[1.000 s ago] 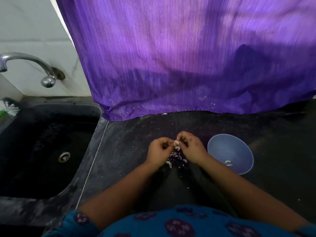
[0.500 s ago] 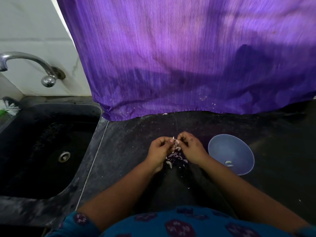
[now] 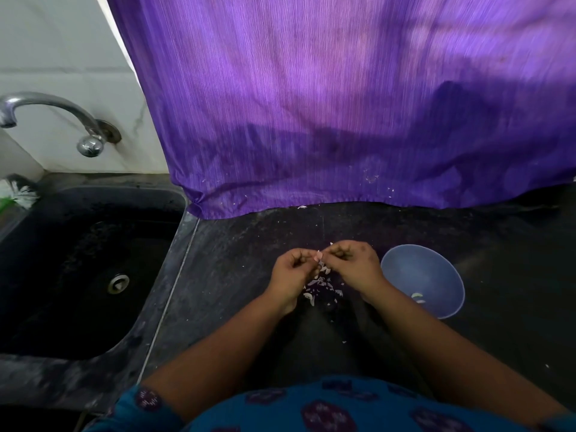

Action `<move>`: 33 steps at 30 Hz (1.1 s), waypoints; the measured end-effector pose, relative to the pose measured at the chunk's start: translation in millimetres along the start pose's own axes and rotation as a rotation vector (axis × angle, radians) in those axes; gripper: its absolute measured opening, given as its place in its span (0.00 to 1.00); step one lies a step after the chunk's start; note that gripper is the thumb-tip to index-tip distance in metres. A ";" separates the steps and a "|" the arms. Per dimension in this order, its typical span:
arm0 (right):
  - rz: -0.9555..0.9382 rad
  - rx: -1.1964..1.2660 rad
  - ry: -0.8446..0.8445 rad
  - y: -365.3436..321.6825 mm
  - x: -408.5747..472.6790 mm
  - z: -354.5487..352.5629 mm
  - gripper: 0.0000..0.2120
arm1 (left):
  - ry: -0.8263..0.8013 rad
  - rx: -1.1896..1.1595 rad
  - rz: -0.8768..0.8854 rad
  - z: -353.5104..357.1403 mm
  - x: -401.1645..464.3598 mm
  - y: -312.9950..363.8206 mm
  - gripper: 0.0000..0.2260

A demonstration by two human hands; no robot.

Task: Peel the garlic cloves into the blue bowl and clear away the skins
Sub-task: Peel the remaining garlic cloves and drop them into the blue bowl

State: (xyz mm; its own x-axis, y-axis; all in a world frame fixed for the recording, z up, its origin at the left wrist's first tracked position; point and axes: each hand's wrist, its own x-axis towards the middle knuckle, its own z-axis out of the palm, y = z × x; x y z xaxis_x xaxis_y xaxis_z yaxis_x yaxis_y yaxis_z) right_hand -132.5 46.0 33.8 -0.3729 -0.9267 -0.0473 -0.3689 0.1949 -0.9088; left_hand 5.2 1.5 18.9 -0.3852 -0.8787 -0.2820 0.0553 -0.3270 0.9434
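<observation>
Clove (image 3: 319, 256) pinched between left hand (image 3: 291, 272) and right hand (image 3: 353, 266); bowl (image 3: 436, 266) just right of right hand, nearer it.

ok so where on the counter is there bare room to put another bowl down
Bare dark counter lies right of the blue bowl, and a strip runs between the sink and the left hand. It is crowded under both hands, where garlic skins are piled.
</observation>
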 end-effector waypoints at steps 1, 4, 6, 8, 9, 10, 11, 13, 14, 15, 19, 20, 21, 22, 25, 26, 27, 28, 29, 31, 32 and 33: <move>0.011 -0.010 -0.007 0.6 -0.4 0.8 0.02 | 0.004 0.003 0.010 0.0 -0.2 0.1 0.04; 0.003 -0.091 -0.002 -2.8 -1.5 1.6 0.01 | 0.020 0.015 0.035 -1.3 -1.0 0.2 0.03; -0.035 -0.171 0.007 -5.6 -2.4 1.2 0.02 | 0.022 0.003 0.027 -3.0 -1.6 0.1 0.03; -0.064 -0.204 0.009 -6.7 -3.8 0.3 0.02 | 0.015 -0.006 0.011 -3.3 -2.8 0.4 0.05; -0.077 -0.206 0.008 -6.9 -4.6 -0.2 0.02 | 0.008 0.002 0.011 -3.0 -3.1 0.5 0.05; -0.094 -0.209 0.007 -6.9 -5.3 -0.1 0.02 | 0.000 0.007 0.015 -2.7 -3.5 0.6 0.06; -0.112 -0.219 0.005 -6.8 -5.9 0.1 0.02 | -0.004 0.011 0.019 -2.5 -3.9 1.1 0.06; -0.152 -0.248 -0.004 -6.4 -6.0 0.6 0.01 | 0.000 0.018 0.028 -2.1 -4.7 2.3 0.05; -0.177 -0.266 -0.005 -5.9 -5.7 0.9 0.01 | -0.001 0.024 0.033 -2.1 -4.6 2.3 0.04; -0.200 -0.286 -0.004 -4.9 -5.1 1.0 0.01 | -0.005 0.031 0.037 -2.0 -4.6 2.5 0.04; -0.263 -0.348 0.007 -1.5 -4.3 1.0 0.01 | -0.007 0.053 0.026 -0.8 -4.6 1.4 0.04; -0.279 -0.370 0.012 -1.0 -4.2 1.0 0.01 | -0.007 0.056 0.024 -0.4 -4.2 0.6 0.04; -0.293 -0.394 0.014 -0.7 -3.9 0.8 0.02 | -0.007 0.058 0.024 0.0 -4.3 0.6 0.04; -0.306 -0.413 0.013 -0.2 -3.4 0.5 0.02 | -0.007 0.054 0.023 0.6 -4.3 0.4 0.04; -0.334 -0.426 -0.008 1.7 -1.3 -0.6 0.02 | -0.001 0.001 -0.013 1.2 -4.6 2.9 0.05; -0.342 -0.416 -0.012 2.4 -0.9 -0.8 0.03 | -0.003 -0.024 -0.029 1.2 -4.7 4.4 0.05; -0.343 -0.401 -0.013 2.6 -0.8 -0.9 0.03 | -0.007 -0.044 -0.042 1.3 -4.6 5.8 0.05; -0.339 -0.375 -0.015 2.9 -0.8 -0.6 0.03 | -0.013 -0.061 -0.051 1.2 -4.4 6.7 0.05; -0.325 -0.348 -0.020 2.4 -1.3 -0.1 0.03 | -0.017 -0.073 -0.057 1.0 -3.9 7.4 0.05; -0.259 -0.284 -0.027 -0.1 -1.9 0.7 0.02 | -0.024 -0.097 -0.064 0.2 -2.5 8.5 0.04; -0.208 -0.248 -0.032 -1.2 -1.8 0.9 0.02 | -0.029 -0.109 -0.069 0.0 -2.1 9.0 0.03; -0.159 -0.216 -0.040 -2.3 -1.5 0.9 0.02 | -0.037 -0.125 -0.077 -0.4 -1.8 9.5 0.03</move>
State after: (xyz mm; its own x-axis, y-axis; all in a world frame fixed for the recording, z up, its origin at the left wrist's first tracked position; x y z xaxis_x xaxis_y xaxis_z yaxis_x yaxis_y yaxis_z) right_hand -130.3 46.6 35.5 -0.2637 -0.9622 0.0688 -0.5950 0.1061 -0.7967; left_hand 6.8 -0.1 28.3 -0.4259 -0.8369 -0.3438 0.1376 -0.4354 0.8896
